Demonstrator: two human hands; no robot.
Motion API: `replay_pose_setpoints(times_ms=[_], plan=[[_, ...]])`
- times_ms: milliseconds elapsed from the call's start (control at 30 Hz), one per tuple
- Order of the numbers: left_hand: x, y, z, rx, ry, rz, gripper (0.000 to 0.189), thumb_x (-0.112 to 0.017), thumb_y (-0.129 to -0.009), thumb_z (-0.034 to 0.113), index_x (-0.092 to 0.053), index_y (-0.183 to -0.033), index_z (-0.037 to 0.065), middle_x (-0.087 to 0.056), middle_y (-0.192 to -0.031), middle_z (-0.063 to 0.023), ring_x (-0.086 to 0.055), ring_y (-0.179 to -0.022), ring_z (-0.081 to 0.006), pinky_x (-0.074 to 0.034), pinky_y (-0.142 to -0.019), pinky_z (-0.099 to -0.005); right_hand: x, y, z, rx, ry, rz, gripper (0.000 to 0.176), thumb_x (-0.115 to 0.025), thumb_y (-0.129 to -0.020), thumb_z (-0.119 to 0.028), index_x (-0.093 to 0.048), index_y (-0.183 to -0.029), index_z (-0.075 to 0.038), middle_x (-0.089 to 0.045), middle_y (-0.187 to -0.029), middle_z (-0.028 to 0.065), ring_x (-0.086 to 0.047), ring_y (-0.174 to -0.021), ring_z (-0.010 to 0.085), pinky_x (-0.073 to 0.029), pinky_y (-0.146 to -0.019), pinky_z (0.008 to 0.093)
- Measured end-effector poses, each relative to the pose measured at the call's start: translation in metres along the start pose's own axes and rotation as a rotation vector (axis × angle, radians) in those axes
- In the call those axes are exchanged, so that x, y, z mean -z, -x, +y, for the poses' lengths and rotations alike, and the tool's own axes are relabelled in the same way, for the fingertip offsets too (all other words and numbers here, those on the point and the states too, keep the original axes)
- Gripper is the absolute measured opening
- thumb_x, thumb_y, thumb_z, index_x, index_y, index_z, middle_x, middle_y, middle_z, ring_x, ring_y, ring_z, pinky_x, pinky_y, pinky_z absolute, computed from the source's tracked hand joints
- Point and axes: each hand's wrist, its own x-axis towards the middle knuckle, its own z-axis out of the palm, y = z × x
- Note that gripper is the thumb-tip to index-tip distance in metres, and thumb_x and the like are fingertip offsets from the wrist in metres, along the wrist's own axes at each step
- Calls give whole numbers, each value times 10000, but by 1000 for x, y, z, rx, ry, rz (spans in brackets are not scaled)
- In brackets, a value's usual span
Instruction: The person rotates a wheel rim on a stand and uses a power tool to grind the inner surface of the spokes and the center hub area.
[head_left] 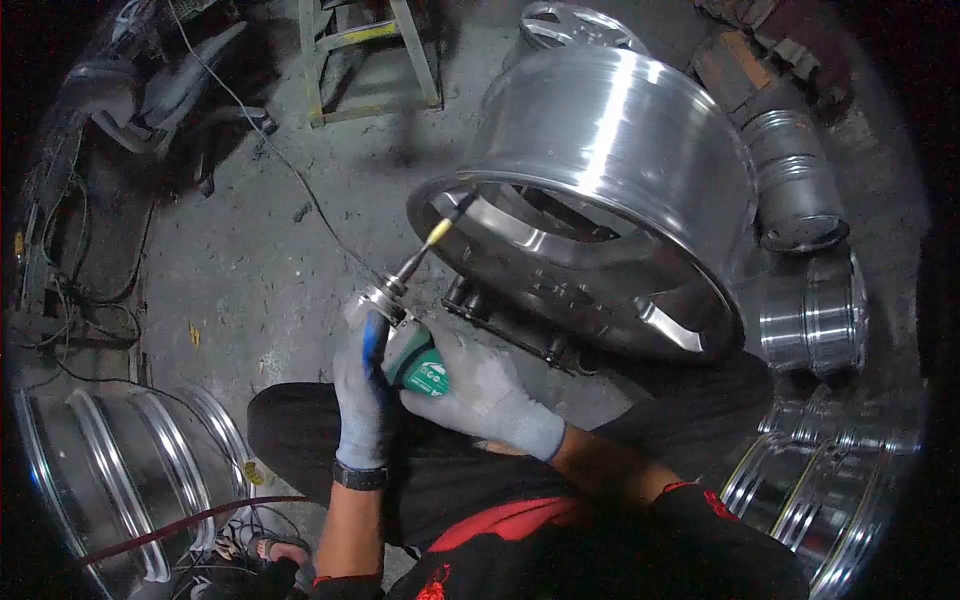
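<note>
Both my hands wear grey-white gloves and are wrapped round a green die grinder (427, 374) with a metal collar. My left hand (361, 385) grips it from the left, close behind the collar; a dark watch sits on that wrist. Closed on the green body from the right is my right hand (480, 388). A long shaft runs up from the collar to a yellow section and a dark tip (462, 207). That tip overlaps the left edge of the opening of a large silver wheel rim (610, 125), which lies tilted with its spokes showing inside.
A dark metal support (515, 338) shows beneath the rim. More wheel rims stand at lower left (125, 465) and along the right (812, 315). A cable (290, 165) crosses the floor from above. At the top is a metal stand (368, 45).
</note>
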Motion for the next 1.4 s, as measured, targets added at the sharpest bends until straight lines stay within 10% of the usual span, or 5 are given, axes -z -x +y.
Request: replay_pose_setpoints(times_ms=[500, 567, 900, 1400], plan=[[19, -21, 22, -30, -4, -86, 323, -543, -1086, 156, -649, -1351, 6, -683, -1282, -109, -654, -1167, -215, -505, -1026, -371, -5, -21, -25, -14, 36, 21, 892, -812, -816, -494, -445, -1493, -44, -694, -1214, 246, -700, -1111, 437, -569, -934, 544], [17, -21, 32, -54, -171, -94, 411, -485, -1124, 344, -625, -1374, 49, -610, -1312, -51, -592, -1190, -138, -485, -1058, -318, -2, -24, -30, -20, 25, 13, 875, -811, -812, -498, -465, -1470, -37, -688, -1227, 246, -699, -1118, 434, -568, -939, 542], [23, -32, 11, -70, -169, -126, 399, -449, -1144, 259, -621, -1408, 14, -660, -1385, -140, -628, -1264, -228, -457, -1119, -399, -9, -29, -21, -68, 91, -11, 890, -773, -821, -546, -443, -1465, -28, -681, -1236, 253, -687, -1163, 422, -547, -1006, 541], [14, -28, 18, 46, -31, -46, 369, -421, -1138, 255, -641, -1312, 15, -623, -1245, -41, -574, -1173, -163, -441, -1068, -339, -21, -25, -16, -41, 162, 61, 863, -756, -834, -577, -461, -1462, -63, -694, -1228, 239, -702, -1130, 425, -543, -985, 584]])
